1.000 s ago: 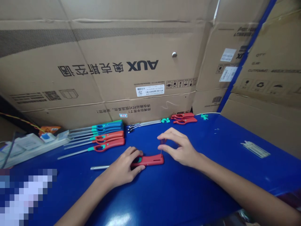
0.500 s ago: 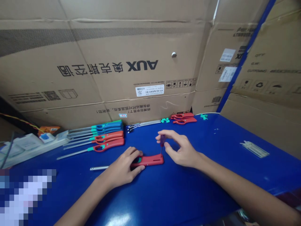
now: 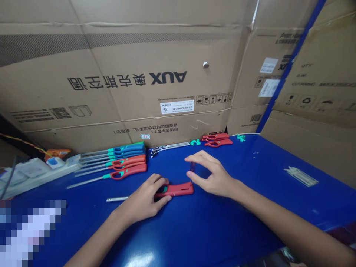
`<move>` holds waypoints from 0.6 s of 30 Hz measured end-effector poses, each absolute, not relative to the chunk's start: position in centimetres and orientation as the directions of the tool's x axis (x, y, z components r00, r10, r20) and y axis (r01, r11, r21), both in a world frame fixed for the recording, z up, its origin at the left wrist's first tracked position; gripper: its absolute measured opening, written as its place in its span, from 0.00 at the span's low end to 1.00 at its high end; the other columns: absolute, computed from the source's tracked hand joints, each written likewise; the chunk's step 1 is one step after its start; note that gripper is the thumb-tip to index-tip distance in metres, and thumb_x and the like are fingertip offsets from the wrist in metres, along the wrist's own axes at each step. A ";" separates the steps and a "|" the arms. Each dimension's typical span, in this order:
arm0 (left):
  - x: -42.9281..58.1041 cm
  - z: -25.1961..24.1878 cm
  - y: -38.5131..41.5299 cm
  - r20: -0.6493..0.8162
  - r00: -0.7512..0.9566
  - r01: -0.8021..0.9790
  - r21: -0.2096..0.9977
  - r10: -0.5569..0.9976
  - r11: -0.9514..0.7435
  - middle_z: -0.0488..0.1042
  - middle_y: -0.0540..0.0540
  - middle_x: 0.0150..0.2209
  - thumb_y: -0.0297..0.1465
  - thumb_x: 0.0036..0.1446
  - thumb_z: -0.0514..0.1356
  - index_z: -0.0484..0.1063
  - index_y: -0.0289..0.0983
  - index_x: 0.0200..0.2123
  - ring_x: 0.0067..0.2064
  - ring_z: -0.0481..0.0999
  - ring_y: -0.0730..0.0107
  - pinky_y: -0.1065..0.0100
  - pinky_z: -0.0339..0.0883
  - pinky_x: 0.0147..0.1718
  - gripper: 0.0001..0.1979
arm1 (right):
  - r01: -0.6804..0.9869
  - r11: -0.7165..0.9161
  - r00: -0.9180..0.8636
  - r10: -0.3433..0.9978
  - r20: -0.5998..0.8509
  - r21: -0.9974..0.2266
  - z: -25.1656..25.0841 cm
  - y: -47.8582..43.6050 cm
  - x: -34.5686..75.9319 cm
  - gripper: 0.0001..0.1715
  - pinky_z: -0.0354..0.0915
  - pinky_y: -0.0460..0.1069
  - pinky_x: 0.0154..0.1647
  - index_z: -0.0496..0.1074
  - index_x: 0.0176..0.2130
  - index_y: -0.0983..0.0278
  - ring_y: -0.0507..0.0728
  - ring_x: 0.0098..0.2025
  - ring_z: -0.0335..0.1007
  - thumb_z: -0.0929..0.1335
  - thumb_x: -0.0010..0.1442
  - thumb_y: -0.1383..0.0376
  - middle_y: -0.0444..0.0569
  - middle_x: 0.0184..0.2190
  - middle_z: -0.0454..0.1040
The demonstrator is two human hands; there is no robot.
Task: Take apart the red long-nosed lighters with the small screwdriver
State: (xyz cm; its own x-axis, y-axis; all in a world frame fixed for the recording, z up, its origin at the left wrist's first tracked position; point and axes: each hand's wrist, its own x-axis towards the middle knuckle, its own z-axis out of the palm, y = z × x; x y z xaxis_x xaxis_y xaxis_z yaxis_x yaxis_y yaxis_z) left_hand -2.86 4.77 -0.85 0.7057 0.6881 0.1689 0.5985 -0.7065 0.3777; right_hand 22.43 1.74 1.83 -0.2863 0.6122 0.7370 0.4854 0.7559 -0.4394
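A red long-necked gas lighter (image 3: 180, 189) lies on the blue table, its metal tube pointing left. My left hand (image 3: 148, 196) is closed around its trigger end and holds it against the tabletop. My right hand (image 3: 211, 174) grips a small screwdriver (image 3: 192, 167) with a dark purple handle between thumb and fingers. The screwdriver stands nearly upright, its tip at the right end of the red handle. Part of the lighter's guard and tube is hidden under my left hand.
Several finished-looking lighters (image 3: 129, 169) with blue and red handles lie at the left, beside a white power strip (image 3: 66, 165). Along the cardboard wall are metal tubes (image 3: 172, 147), green pieces (image 3: 195, 142) and red handle shells (image 3: 218, 142). Clear plastic pieces (image 3: 302, 176) lie right.
The fingers of my right hand have shifted around the screwdriver handle, with the thumb now lower and further left. My left hand and the lighter have stayed in place.
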 end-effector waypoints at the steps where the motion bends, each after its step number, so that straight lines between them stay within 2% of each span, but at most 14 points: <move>1: -2.9 -0.8 4.8 0.167 0.706 0.599 0.378 0.688 -0.706 0.70 0.44 0.45 0.38 0.61 0.57 0.69 0.40 0.46 0.45 0.72 0.61 0.60 0.68 0.46 0.13 | 0.486 0.754 -0.289 0.617 0.732 -0.443 1.8 1.8 22.4 0.18 0.70 0.54 0.44 0.70 0.50 0.60 0.56 0.41 0.71 0.69 0.59 0.68 0.50 0.39 0.72; 3: -2.9 -0.8 4.7 0.164 0.704 0.604 0.374 0.691 -0.704 0.70 0.44 0.45 0.39 0.61 0.57 0.69 0.40 0.46 0.45 0.72 0.61 0.60 0.68 0.47 0.13 | 0.470 0.746 -0.273 0.632 0.726 -0.472 1.7 1.8 22.4 0.20 0.70 0.54 0.44 0.69 0.53 0.60 0.55 0.40 0.71 0.68 0.60 0.67 0.50 0.39 0.72; 7: -2.8 -0.9 4.7 0.164 0.701 0.612 0.361 0.694 -0.704 0.70 0.45 0.45 0.39 0.61 0.57 0.69 0.40 0.47 0.46 0.73 0.61 0.60 0.68 0.47 0.13 | 0.408 0.733 -0.248 0.662 0.707 -0.544 1.6 1.6 22.3 0.27 0.71 0.53 0.45 0.61 0.58 0.59 0.54 0.41 0.74 0.64 0.61 0.72 0.50 0.41 0.75; 13: -2.9 -0.9 4.7 0.177 0.703 0.608 0.353 0.689 -0.711 0.70 0.45 0.44 0.38 0.61 0.57 0.69 0.40 0.46 0.44 0.73 0.61 0.61 0.68 0.46 0.13 | 0.460 0.767 -0.294 0.607 0.738 -0.448 1.6 1.7 22.2 0.19 0.71 0.53 0.44 0.69 0.51 0.59 0.55 0.40 0.71 0.68 0.60 0.67 0.50 0.39 0.72; 18: -2.8 -0.8 4.7 0.177 0.707 0.604 0.353 0.685 -0.714 0.70 0.45 0.44 0.39 0.61 0.57 0.69 0.40 0.46 0.45 0.73 0.61 0.61 0.69 0.46 0.13 | 0.406 0.761 -0.320 0.636 0.702 -0.505 1.4 1.7 22.2 0.28 0.71 0.52 0.46 0.59 0.60 0.58 0.54 0.42 0.73 0.63 0.62 0.72 0.50 0.44 0.74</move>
